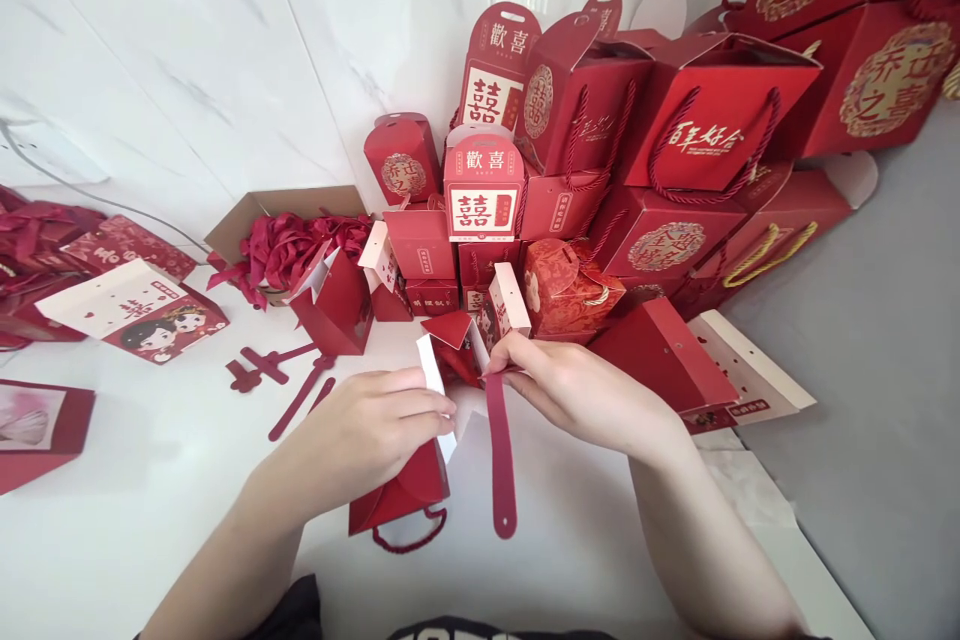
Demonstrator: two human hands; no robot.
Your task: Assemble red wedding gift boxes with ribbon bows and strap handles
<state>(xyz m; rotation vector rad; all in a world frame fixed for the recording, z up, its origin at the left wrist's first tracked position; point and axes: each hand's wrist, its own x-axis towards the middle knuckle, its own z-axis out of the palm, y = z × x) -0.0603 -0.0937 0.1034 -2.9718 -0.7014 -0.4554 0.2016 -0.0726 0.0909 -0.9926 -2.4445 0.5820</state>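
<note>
My left hand (379, 430) is closed, fingers pinching the white inner flap (431, 370) of a small open red gift box (451, 332). Dark red material shows inside that box. My right hand (570, 385) is closed at the box's right side, thumb and forefinger gripping the upper end of a flat dark red strap (502, 460). The strap hangs down, with a small hole near its rounded lower end. Under my left hand lies a red box (409, 492) with a rope handle; my hand hides part of it.
Stacked red gift boxes (694, 140) stand along the tiled wall. A cardboard box (300, 203) at the back holds dark red ribbons (289, 245). Loose dark red straps (296, 400) lie left of my hands. Flattened boxes (667, 360) lean at the right, near a grey surface (877, 350).
</note>
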